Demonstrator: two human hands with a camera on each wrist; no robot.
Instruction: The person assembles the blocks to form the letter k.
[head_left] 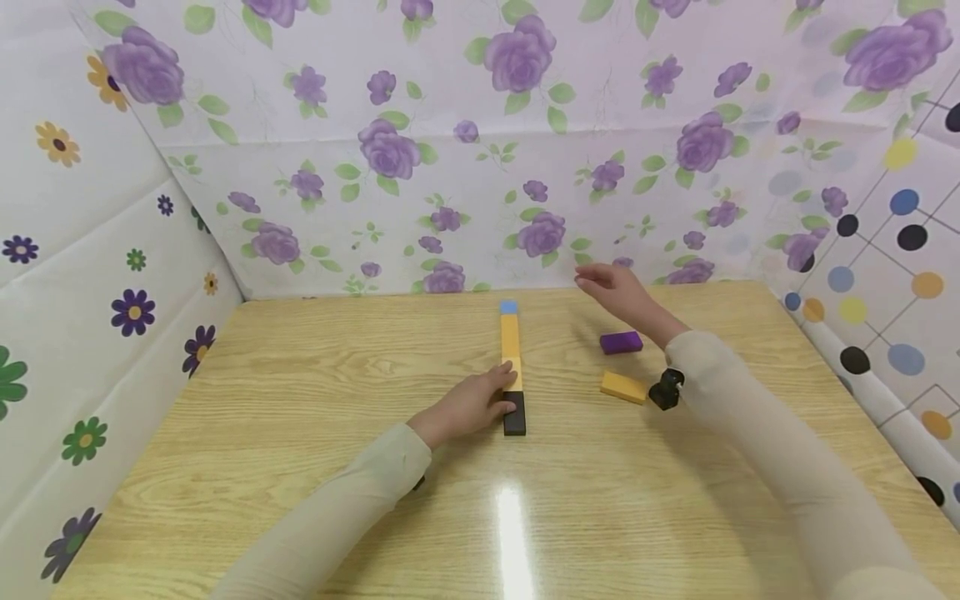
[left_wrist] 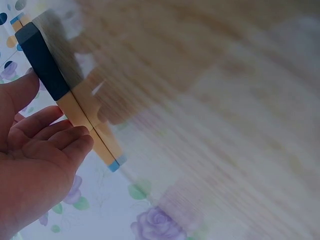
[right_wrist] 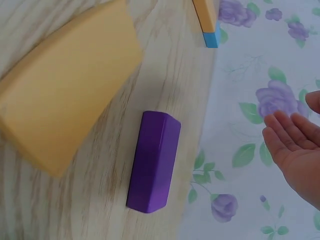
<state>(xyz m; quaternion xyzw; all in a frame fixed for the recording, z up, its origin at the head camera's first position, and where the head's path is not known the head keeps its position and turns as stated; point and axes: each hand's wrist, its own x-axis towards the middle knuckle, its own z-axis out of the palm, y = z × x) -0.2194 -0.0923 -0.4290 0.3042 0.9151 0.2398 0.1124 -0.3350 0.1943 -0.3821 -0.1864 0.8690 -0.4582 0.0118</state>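
Observation:
A straight row of blocks lies on the wooden table: a blue block (head_left: 508, 307) at the far end, an orange block (head_left: 510, 335), a paler yellow-orange block (head_left: 514, 364) and a black block (head_left: 514, 423) nearest me. My left hand (head_left: 467, 406) is at the row's left side, its thumb by the black block and its loosely bent fingers on the paler one. Raised over the table at the right, my right hand (head_left: 617, 293) has relaxed fingers and holds nothing. Below it lie a purple block (right_wrist: 153, 162) and a loose orange block (right_wrist: 75, 85).
A flowered sheet (head_left: 465, 208) hangs along the table's far edge. More patterned sheets stand at the left (head_left: 97, 275) and right (head_left: 885, 275). A small black device (head_left: 667, 389) is on my right wrist, close to the loose orange block in the head view.

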